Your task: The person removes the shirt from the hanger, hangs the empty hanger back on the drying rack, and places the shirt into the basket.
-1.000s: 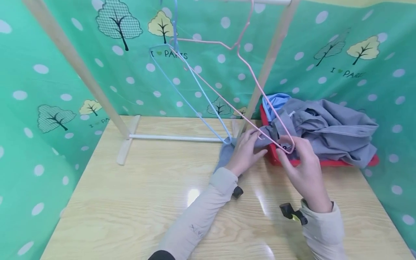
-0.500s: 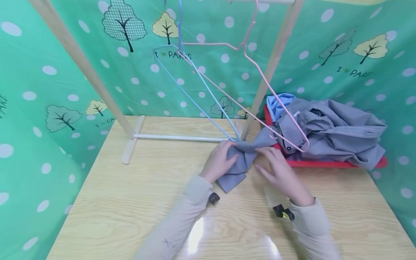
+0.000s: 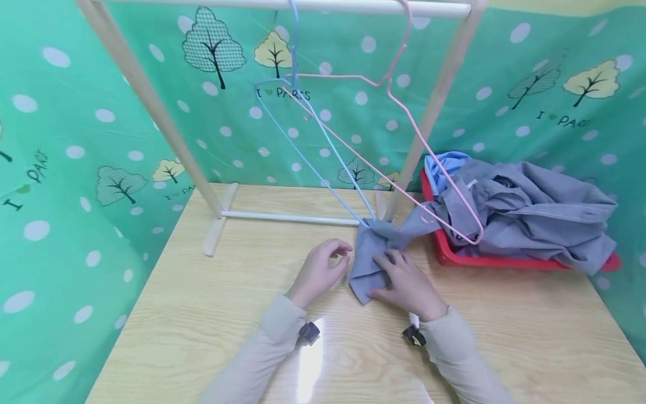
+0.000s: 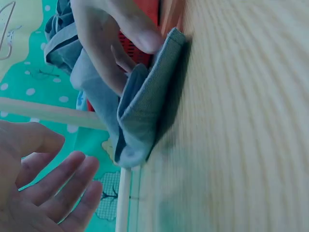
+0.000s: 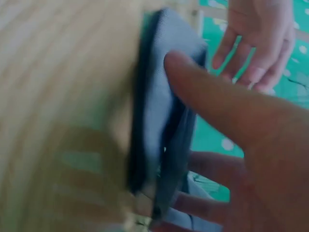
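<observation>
A grey shirt's sleeve [image 3: 370, 252] hangs out of the red basket [image 3: 444, 255] onto the table, its cuff [image 4: 152, 82] toward the person. My right hand [image 3: 406, 283] is at the cuff, with its thumb [image 5: 193, 77] on one side and fingers on the other. To the left of the sleeve, my left hand [image 3: 318, 272] is apart from the cloth, fingers relaxed and nothing held. The rest of the grey shirt [image 3: 545, 207] lies bunched in the basket.
A blue hanger [image 3: 328, 143] and a pink hanger [image 3: 414, 120] hang from the rack's white bar [image 3: 353, 7]. The blue one's lower corner overlaps the sleeve; the pink one reaches over the basket. Light blue cloth [image 3: 444, 165] lies at the basket's back left.
Both hands have come back toward the person and left. The left hand has let go of the sleeve; the right has moved from the pink hanger's corner to the cuff. The head view has shifted.
</observation>
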`<state>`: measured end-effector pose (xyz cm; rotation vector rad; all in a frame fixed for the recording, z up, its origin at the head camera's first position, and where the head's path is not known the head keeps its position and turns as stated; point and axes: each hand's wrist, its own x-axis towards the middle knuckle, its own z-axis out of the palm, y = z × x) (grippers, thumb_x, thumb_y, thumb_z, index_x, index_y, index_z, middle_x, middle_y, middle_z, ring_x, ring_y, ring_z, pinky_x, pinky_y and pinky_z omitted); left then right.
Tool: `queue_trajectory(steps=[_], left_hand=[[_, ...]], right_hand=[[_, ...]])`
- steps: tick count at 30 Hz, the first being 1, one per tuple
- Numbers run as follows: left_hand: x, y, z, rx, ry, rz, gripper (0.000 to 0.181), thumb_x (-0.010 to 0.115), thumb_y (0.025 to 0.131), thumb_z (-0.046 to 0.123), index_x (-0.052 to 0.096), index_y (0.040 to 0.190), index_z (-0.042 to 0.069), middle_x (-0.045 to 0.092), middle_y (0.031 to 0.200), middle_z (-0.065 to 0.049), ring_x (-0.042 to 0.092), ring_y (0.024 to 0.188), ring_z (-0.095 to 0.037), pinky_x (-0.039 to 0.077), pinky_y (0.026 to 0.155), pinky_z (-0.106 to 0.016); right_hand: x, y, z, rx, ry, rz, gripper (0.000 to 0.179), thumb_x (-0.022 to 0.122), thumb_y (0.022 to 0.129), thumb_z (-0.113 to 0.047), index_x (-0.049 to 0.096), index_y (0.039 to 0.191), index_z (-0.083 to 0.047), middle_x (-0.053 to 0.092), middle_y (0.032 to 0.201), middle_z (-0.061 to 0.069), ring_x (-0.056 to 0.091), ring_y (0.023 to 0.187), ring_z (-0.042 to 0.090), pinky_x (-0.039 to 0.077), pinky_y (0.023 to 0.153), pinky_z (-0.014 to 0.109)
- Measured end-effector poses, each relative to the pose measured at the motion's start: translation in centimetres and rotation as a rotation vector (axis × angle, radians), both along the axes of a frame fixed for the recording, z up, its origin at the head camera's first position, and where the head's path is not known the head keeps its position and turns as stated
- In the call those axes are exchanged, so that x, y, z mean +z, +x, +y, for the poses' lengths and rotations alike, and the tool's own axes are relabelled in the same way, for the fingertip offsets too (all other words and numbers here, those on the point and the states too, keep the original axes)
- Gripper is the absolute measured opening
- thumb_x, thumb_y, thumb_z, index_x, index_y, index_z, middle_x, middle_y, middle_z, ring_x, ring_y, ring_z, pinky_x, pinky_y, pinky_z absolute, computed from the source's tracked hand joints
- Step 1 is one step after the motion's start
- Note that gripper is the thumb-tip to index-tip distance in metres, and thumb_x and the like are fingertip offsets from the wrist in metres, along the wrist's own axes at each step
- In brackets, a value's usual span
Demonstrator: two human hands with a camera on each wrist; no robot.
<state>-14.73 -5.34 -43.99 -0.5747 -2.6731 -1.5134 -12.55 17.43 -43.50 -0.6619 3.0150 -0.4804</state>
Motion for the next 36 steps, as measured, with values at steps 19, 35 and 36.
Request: queue_trajectory(steps=[19, 35, 36], left_hand=[[-1.1, 2.0, -3.5, 0.002, 0.033, -0.087, 0.017, 0.059, 0.097, 0.009, 0.066, 0.112, 0.004, 0.068, 0.112, -0.003, 0.065, 0.101, -0.017, 0.055, 0.092, -0.037], [0.0, 1.7, -4.0, -0.008, -0.001, -0.076, 0.016, 0.06, 0.098, 0.008, 0.067, 0.111, 0.004, 0.069, 0.112, -0.003, 0.067, 0.099, -0.016, 0.056, 0.088, -0.033], [0.1, 1.7, -4.2, -0.01, -0.002, -0.08, 0.016, 0.06, 0.098, 0.008, 0.067, 0.111, 0.004, 0.069, 0.113, -0.003, 0.067, 0.1, -0.016, 0.056, 0.089, -0.033]], right_hand=[[3.8, 0.8, 4.4, -0.16, -0.162, 0.076, 0.018, 0.074, 0.071, 0.0, 0.063, 0.08, -0.012, 0.068, 0.077, 0.004, 0.065, 0.069, 0.022, 0.052, 0.06, 0.04], [10.8, 1.4, 13.2, -0.542, -0.232, 0.526, 0.017, 0.072, 0.077, 0.007, 0.066, 0.092, 0.004, 0.067, 0.092, 0.024, 0.061, 0.083, 0.038, 0.031, 0.07, 0.016], [10.8, 1.2, 13.8, -0.547, -0.219, 0.507, 0.016, 0.071, 0.078, 0.006, 0.066, 0.093, 0.005, 0.066, 0.094, 0.024, 0.06, 0.085, 0.039, 0.031, 0.071, 0.017]])
